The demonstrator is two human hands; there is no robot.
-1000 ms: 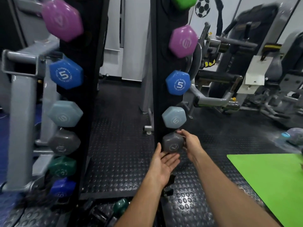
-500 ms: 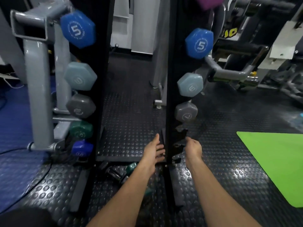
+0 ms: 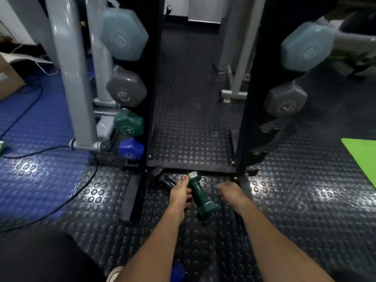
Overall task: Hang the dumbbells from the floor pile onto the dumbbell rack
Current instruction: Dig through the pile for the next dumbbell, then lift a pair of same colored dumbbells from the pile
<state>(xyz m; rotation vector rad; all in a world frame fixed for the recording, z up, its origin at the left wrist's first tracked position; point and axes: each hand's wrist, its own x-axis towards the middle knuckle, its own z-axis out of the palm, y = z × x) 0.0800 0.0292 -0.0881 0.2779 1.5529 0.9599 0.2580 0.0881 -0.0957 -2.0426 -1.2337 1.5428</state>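
A dark green dumbbell (image 3: 199,193) lies on the studded rubber floor in front of the black rack (image 3: 251,102). My left hand (image 3: 180,193) reaches down beside its handle, fingers extended and touching its left side. My right hand (image 3: 230,191) hovers just right of it, fingers loosely curled, holding nothing. A black dumbbell (image 3: 166,180) lies by the rack's base, partly behind my left hand. The rack's left side carries light blue (image 3: 124,35), grey (image 3: 127,88), green (image 3: 129,124) and blue (image 3: 131,149) dumbbell heads. Its right side holds light blue (image 3: 305,49) and grey (image 3: 285,100) heads above empty hooks (image 3: 266,130).
A blue dumbbell (image 3: 178,271) peeks out under my left forearm. A grey machine frame (image 3: 71,78) and a cable (image 3: 61,204) are at the left on blue flooring. A green mat (image 3: 362,157) lies at the right edge.
The view has tilted down toward the floor. Both hands dropped from the rack's lower hooks to the green dumbbell on the floor, the left one now touching it.
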